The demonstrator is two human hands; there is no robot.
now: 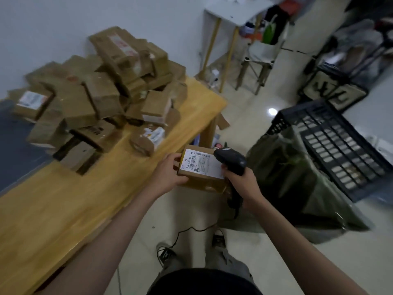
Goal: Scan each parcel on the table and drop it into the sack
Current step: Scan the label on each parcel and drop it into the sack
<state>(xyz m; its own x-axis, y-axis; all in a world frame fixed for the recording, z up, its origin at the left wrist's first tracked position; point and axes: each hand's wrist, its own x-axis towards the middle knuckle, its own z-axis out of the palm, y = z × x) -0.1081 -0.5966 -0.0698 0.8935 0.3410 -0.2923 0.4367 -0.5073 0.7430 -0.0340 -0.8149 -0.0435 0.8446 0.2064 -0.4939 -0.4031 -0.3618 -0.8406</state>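
We count: one parcel (201, 170) in hand, one scanner (230, 161), one green sack (282, 173), one wooden table (63, 199), one black crate (331, 150), two hands. Heaped parcels (102, 96) too blurred, overlapped to count.

The left hand (168, 174) grips a small cardboard parcel (202, 173) by its left side, white label (201, 161) facing up, held in the air just off the desk's (63, 201) edge. The right hand (242, 184) holds a black scanner (230, 160), its head over the label's right end. A heap of brown boxes (102, 96) covers the desk's far part. To the right, a dark green sack (293, 184) stands open on the floor, a black crate (331, 150) leaning behind it.
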